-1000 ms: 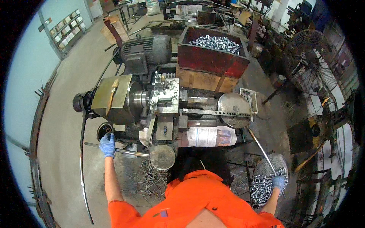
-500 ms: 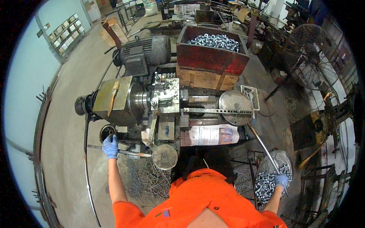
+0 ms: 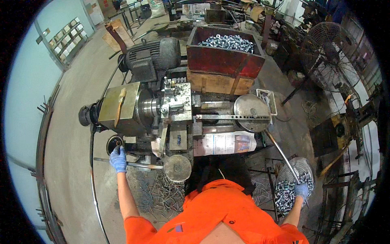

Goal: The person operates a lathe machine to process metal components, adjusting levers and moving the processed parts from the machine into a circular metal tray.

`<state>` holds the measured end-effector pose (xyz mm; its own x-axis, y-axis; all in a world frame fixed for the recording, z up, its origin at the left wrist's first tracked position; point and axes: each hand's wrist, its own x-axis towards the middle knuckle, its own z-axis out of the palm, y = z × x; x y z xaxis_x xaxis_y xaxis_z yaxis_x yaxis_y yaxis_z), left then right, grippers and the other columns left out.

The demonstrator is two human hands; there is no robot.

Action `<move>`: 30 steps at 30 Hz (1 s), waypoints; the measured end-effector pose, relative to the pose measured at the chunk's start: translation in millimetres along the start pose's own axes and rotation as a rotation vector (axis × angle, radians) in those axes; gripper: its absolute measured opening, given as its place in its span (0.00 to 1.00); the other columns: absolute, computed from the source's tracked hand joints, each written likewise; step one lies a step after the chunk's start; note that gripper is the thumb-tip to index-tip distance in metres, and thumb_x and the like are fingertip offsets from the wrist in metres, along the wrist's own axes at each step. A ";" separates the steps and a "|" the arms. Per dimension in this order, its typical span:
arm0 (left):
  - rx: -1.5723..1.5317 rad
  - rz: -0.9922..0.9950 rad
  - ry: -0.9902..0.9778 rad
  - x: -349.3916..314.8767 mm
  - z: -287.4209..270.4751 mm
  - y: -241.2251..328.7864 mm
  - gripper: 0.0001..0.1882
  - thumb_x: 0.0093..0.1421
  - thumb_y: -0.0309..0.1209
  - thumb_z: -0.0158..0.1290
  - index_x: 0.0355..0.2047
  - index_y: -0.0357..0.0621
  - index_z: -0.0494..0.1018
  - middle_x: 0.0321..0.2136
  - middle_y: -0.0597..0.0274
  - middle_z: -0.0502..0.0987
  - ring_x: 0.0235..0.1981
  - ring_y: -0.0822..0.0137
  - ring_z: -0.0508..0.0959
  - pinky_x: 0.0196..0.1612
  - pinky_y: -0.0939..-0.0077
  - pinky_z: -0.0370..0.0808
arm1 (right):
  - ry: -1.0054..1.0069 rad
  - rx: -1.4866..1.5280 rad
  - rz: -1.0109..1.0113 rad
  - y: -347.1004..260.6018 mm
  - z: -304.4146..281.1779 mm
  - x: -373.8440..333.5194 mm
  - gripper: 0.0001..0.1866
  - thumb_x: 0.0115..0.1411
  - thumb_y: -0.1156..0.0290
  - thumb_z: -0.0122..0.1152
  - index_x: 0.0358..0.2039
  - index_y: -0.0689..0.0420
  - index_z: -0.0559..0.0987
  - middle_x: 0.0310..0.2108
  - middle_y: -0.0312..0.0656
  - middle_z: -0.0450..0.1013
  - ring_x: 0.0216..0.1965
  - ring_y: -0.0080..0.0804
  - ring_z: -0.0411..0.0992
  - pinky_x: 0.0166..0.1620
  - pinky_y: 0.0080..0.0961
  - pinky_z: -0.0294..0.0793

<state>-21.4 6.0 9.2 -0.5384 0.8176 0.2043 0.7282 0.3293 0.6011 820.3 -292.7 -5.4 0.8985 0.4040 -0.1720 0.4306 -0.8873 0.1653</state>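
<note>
My left hand, in a blue glove, reaches to a round black dish-like part at the machine's front left. Its fingers are closed at that rim around something small and dark that I cannot make out. At right, my gloved right hand is closed around the lower end of a long metal lever, above a round wire basket of shiny metal parts. The lever slopes up to a round metal disc. Between my hands, the machine's metal block faces a spindle.
A red bin of shiny metal parts stands on a wooden crate behind the machine. A brush lies on the headstock. Newspaper covers the front ledge. Metal rods litter the floor. A large fan stands right.
The view has shifted slightly. Both hands keep nearly the same places, the left at the black dish-like part and the right at the lever's end.
</note>
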 end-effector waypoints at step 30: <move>-0.043 -0.031 -0.019 -19.8 -0.9 34.8 0.16 0.56 0.41 0.52 0.37 0.42 0.77 0.25 0.55 0.78 0.25 0.60 0.78 0.30 0.69 0.73 | 0.300 -0.206 -0.132 -288.2 -141.4 164.1 0.35 0.48 0.48 0.58 0.54 0.53 0.67 0.59 0.49 0.56 0.61 0.53 0.49 0.60 0.49 0.49</move>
<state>14.2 0.8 26.8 -0.5519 0.8162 0.1709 0.6924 0.3344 0.6393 855.8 60.8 56.1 0.8063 0.5859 0.0814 0.5251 -0.7723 0.3574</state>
